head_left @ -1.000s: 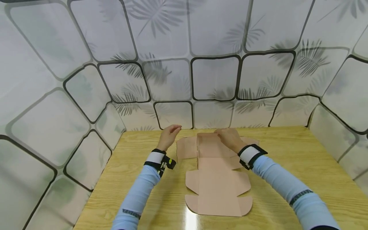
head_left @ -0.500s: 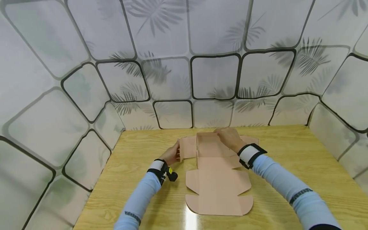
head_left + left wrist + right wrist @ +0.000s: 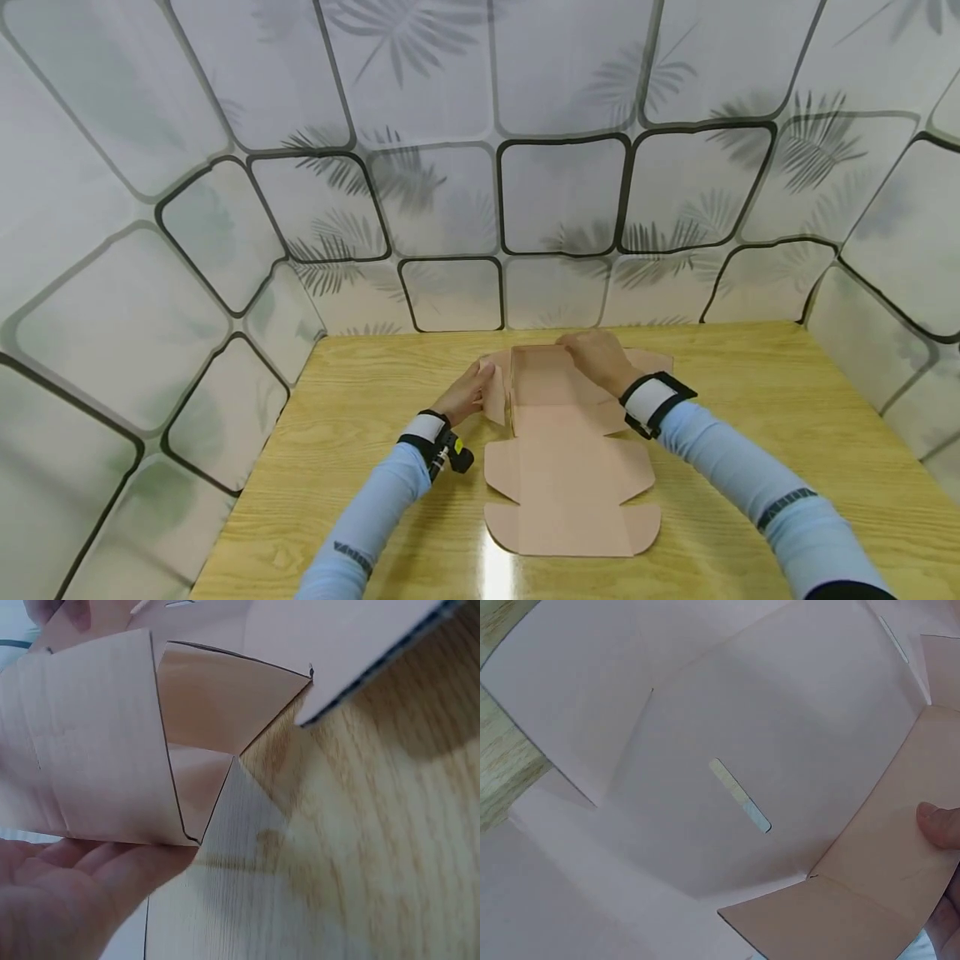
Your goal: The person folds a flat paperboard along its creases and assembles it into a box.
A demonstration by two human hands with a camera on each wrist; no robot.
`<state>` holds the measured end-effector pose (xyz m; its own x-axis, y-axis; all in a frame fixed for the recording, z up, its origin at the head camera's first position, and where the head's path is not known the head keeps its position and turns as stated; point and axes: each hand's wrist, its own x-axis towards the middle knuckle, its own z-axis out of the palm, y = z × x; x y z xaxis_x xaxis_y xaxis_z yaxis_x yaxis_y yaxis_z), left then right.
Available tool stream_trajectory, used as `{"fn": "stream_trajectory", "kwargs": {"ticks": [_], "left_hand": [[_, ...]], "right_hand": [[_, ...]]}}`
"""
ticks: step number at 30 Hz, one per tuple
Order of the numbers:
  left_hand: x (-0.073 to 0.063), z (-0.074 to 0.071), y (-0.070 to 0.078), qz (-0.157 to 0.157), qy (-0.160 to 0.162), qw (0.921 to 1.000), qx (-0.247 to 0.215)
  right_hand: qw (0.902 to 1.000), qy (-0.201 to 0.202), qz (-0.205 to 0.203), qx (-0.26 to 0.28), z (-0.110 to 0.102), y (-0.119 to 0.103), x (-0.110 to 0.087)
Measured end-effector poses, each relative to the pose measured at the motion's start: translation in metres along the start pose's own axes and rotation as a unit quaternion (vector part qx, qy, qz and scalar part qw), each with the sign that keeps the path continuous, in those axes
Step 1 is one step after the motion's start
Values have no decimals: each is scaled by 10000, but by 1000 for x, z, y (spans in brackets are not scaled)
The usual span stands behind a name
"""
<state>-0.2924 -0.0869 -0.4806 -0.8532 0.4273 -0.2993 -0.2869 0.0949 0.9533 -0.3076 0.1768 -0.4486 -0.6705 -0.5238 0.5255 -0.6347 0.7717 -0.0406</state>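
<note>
While the back wall (image 3: 542,375) is pinched by the right hand (image 3: 598,362), the left flap (image 3: 494,398), outspread a second ago, is now bent by the left hand (image 3: 463,396); whether clamped or merely pushed cannot be told. Side folding seems begun on the cardboard blank (image 3: 572,475), set on the table (image 3: 750,383).

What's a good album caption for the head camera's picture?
Partly folded cardboard box on a wooden table: left fingers against a bent side flap, right fingers pinching the upright far wall.
</note>
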Motion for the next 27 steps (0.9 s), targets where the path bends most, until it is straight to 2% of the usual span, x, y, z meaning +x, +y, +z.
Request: {"fn": "stream_trajectory", "kwargs": {"ticks": [6, 12, 17, 21, 27], "left_hand": [[6, 6, -3, 435, -179, 9980, 424], [7, 13, -1, 920, 230, 9896, 1083], [5, 18, 1, 881, 315, 9851, 1443], [4, 22, 2, 877, 384, 9838, 1515], [5, 32, 3, 777, 717, 9762, 1894]], "right_hand": [[9993, 251, -251, -130, 3, -6, -11], [9945, 638, -683, -466, 5, -12, -18], [9888, 676, -991, -892, 5, -14, -24], [9818, 705, -1190, -1297, 4, -15, -28], [9811, 845, -1325, -1129, 5, -15, -28]]}}
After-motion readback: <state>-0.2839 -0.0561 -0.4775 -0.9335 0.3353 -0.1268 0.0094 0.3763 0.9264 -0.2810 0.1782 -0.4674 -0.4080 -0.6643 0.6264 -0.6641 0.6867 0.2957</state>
